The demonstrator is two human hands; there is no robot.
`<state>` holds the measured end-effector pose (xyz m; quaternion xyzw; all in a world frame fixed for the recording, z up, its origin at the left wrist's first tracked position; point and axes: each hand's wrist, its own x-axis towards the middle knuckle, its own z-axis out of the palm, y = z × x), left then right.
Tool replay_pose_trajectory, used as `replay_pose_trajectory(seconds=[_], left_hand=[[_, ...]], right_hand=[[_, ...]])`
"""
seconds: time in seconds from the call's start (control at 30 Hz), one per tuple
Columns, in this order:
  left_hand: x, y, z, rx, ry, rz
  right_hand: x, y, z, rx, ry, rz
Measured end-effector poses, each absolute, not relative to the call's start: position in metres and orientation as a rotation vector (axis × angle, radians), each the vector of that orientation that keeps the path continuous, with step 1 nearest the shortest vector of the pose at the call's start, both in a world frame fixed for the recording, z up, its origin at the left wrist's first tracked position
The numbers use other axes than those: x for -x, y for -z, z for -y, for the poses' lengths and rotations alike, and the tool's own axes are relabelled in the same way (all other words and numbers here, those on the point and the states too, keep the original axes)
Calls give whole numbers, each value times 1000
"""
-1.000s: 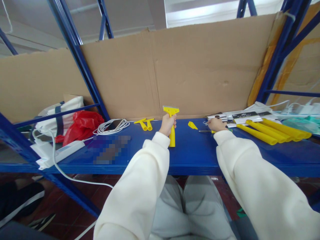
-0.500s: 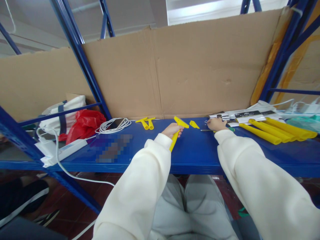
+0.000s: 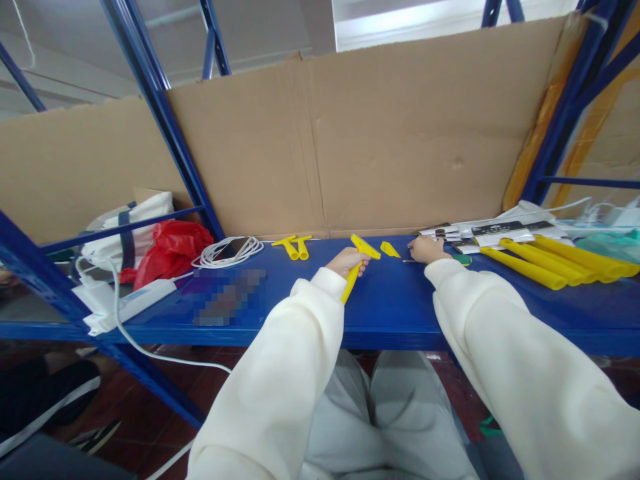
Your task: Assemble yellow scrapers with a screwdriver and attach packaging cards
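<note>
My left hand [image 3: 346, 261] is wrapped round a yellow T-shaped squeegee handle [image 3: 365, 247], its head up and its tube slanting down towards the front edge. Just right of the head lies a small yellow angular piece [image 3: 389, 249] on the blue shelf [image 3: 385, 300]. My right hand [image 3: 428, 249] rests low over the shelf with its fingers bent together at the surface; anything between the fingertips is too small to make out. Partly under that hand lies a screwdriver [image 3: 461, 259] with a green handle, its thin shaft showing to the left.
Two yellow T-shaped pieces [image 3: 297, 247] stand at the back, beside a coiled white cable [image 3: 227, 252]. Several yellow tubes [image 3: 560, 263] and packaged items [image 3: 503, 233] lie at right. A power strip [image 3: 130, 305] and red bag [image 3: 177, 243] sit left. Cardboard [image 3: 400, 147] closes the back.
My right hand has shifted slightly left, uncovering more of the screwdriver's green handle. My left hand still holds the yellow squeegee handle in nearly the same place.
</note>
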<state>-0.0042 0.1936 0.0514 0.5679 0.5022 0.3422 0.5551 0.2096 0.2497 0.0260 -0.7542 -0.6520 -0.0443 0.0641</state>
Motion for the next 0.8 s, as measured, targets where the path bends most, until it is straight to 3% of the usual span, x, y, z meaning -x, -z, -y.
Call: replay_pose_trajectory(seconds=[0.6,0.8], left_hand=[[5,-51,-194,-1326,-822,-1189],[5,-52,-193,-1325,-834,-1180]], right_hand=[[-207,-26,-249,2026,148,2116],[-205,-23,-257,1757,-96,1955]])
